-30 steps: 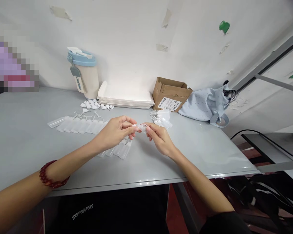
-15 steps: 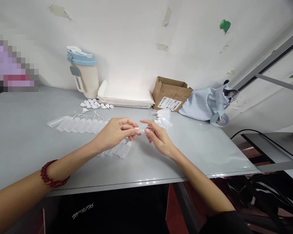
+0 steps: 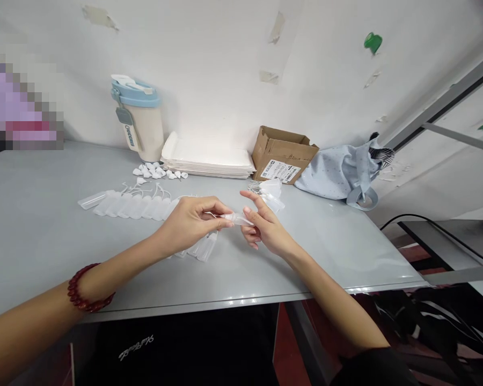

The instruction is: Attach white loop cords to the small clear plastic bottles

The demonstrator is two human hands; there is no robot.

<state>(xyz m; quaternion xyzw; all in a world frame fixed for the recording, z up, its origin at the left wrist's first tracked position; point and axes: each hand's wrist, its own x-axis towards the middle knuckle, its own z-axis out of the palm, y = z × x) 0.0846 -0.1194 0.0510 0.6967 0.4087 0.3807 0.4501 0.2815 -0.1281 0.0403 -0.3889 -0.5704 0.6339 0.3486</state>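
Note:
My left hand pinches a small clear plastic tube over the middle of the grey table. Its fingers are closed on the tube's left end. My right hand is just to the right, fingers loosely spread, touching the tube's right end from below. Under my hands lies a short row of similar clear tubes. A longer row of tubes lies to the left. A pile of tubes with white caps sits just behind my right hand.
A cream cup with a blue lid, a stack of white flat packs, a cardboard box and a pale blue cloth bag line the wall. Small white caps lie near the cup. The table's edge runs close on the right.
My right hand has let go of its pinch and opened, dropping slightly. The tube now sticks out from my left fingers, tilted to the right.

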